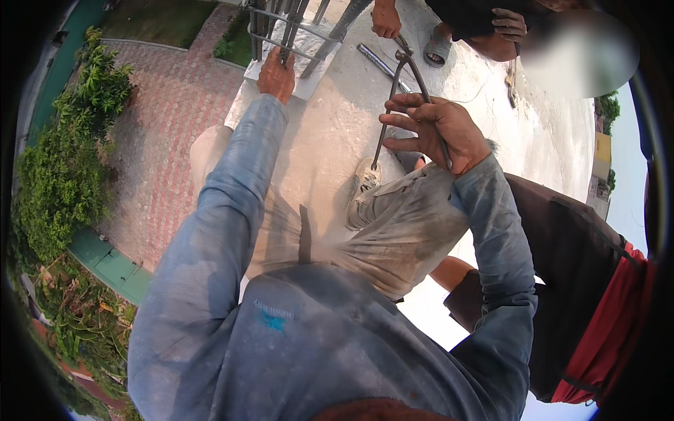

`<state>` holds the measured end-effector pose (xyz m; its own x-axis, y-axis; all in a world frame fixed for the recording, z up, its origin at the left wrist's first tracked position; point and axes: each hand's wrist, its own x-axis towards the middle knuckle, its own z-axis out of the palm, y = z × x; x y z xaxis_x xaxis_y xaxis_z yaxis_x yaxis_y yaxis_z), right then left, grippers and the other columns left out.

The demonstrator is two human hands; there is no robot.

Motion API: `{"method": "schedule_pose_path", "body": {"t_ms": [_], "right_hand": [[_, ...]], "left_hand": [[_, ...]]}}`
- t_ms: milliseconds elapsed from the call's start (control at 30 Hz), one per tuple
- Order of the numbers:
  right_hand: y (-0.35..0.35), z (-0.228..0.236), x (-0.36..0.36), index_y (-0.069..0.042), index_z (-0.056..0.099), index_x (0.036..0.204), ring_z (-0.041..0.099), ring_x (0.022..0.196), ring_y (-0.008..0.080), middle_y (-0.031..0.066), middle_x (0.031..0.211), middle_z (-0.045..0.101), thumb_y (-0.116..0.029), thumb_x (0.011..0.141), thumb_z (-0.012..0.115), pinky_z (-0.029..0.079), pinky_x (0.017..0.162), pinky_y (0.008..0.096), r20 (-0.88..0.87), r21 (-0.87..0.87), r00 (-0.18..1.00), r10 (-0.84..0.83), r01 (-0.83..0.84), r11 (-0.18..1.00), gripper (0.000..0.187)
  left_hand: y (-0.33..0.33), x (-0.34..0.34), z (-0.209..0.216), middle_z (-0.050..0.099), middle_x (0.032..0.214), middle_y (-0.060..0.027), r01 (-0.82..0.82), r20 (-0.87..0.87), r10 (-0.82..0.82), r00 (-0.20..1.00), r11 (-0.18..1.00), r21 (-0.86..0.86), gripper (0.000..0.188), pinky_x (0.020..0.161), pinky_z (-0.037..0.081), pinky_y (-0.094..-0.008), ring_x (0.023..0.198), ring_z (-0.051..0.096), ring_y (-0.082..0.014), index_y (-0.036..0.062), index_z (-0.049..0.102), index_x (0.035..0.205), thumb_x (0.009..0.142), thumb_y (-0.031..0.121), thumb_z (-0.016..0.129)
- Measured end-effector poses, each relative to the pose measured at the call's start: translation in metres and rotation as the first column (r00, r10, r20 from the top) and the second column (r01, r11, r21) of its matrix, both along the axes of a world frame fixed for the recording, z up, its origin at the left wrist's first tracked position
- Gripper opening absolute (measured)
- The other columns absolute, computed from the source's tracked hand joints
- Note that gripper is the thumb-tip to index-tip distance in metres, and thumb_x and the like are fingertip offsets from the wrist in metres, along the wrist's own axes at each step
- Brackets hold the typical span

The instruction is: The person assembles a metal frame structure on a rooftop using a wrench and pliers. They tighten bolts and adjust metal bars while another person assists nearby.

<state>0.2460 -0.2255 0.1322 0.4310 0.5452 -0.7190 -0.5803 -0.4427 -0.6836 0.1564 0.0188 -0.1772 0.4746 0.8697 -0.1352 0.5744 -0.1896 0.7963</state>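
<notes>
At the foot of an upright rebar cage [288,35], my left hand [277,76] is closed on one of the steel bars, and its fingertips are partly hidden. My right hand [444,132] has a pair of long-handled pincers [423,81] with the handles spread wide. One handle lies across the palm by the thumb, while the fingers stretch toward the other handle. The pincers' jaws point away from me, close to a co-worker's hand [386,22]. That hand grips something dark I cannot make out.
A shiny metal bar [382,67] lies on the pale concrete [484,77]. A co-worker's sandalled foot [437,50] is just beyond. To the right, another person in dark and red clothing [562,266] is close beside me. Leftward, paving [168,98] and shrubs [60,189] are visible.
</notes>
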Motion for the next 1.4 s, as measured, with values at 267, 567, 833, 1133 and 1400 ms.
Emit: {"method": "schedule_pose_path", "body": {"t_ms": [267, 567, 833, 1133, 1400], "right_hand": [[-0.025, -0.036, 0.064, 0.008, 0.054, 0.137, 0.066, 0.124, 0.0324, 0.0234, 0.138, 0.058, -0.005, 0.1, 0.048, 0.064, 0.096, 0.0507, 0.146, -0.319, 0.854, 0.5, -0.438, 0.84, 0.04], [-0.074, -0.287, 0.047, 0.003, 0.064, 0.124, 0.072, 0.109, 0.0292, 0.0187, 0.12, 0.068, -0.01, 0.093, 0.058, 0.061, 0.083, 0.0425, 0.358, -0.339, 0.642, 0.678, -0.587, 0.735, 0.034], [0.017, -0.297, 0.038, 0.004, 0.06, 0.14, 0.065, 0.123, 0.035, 0.0229, 0.133, 0.067, -0.031, 0.089, 0.081, 0.054, 0.101, 0.0437, 0.84, -0.227, 0.333, 0.428, -0.501, 0.835, 0.065], [0.141, -0.319, 0.019, 0.005, 0.062, 0.113, 0.07, 0.096, 0.0239, 0.0163, 0.102, 0.073, -0.015, 0.097, 0.073, 0.054, 0.084, 0.0382, 0.767, 0.308, 0.637, -0.083, -0.252, 0.917, 0.027], [0.146, -0.324, 0.02, 0.004, 0.062, 0.108, 0.067, 0.081, 0.0275, 0.017, 0.089, 0.07, -0.013, 0.098, 0.071, 0.053, 0.076, 0.0397, 0.918, 0.209, 0.39, -0.07, -0.327, 0.922, 0.022]], "left_hand": [[-0.009, 0.014, -0.043, 0.075, 0.118, -0.0158, -0.08, 0.273, 0.021, 0.962, 0.975, 0.206, 0.044, 0.098, 0.053, -0.0447, 0.112, 0.069, -0.0364, -0.0017, 0.064, 0.126, 0.1, 0.034, 0.066], [0.001, -0.013, -0.008, 0.072, 0.115, -0.023, 0.035, 0.296, -0.042, 0.954, 0.999, 0.027, 0.042, 0.093, 0.051, -0.0456, 0.107, 0.068, -0.0385, 0.0024, 0.063, 0.132, 0.099, 0.028, 0.068], [-0.01, -0.007, -0.019, 0.074, 0.119, -0.0187, -0.099, 0.33, 0.085, 0.94, 0.995, 0.024, 0.037, 0.093, 0.053, -0.0442, 0.109, 0.069, -0.04, 0.0104, 0.065, 0.133, 0.099, 0.024, 0.071], [0.0, -0.015, -0.02, 0.072, 0.12, -0.0203, 0.08, 0.289, -0.091, 0.953, 0.996, 0.05, 0.039, 0.096, 0.052, -0.0453, 0.114, 0.067, -0.0411, 0.0111, 0.06, 0.138, 0.103, 0.027, 0.065], [0.007, -0.011, -0.031, 0.071, 0.117, -0.0213, 0.162, 0.104, -0.176, 0.979, 0.979, 0.127, 0.041, 0.093, 0.055, -0.0477, 0.107, 0.069, -0.0399, 0.0064, 0.055, 0.14, 0.104, 0.023, 0.062]]}}
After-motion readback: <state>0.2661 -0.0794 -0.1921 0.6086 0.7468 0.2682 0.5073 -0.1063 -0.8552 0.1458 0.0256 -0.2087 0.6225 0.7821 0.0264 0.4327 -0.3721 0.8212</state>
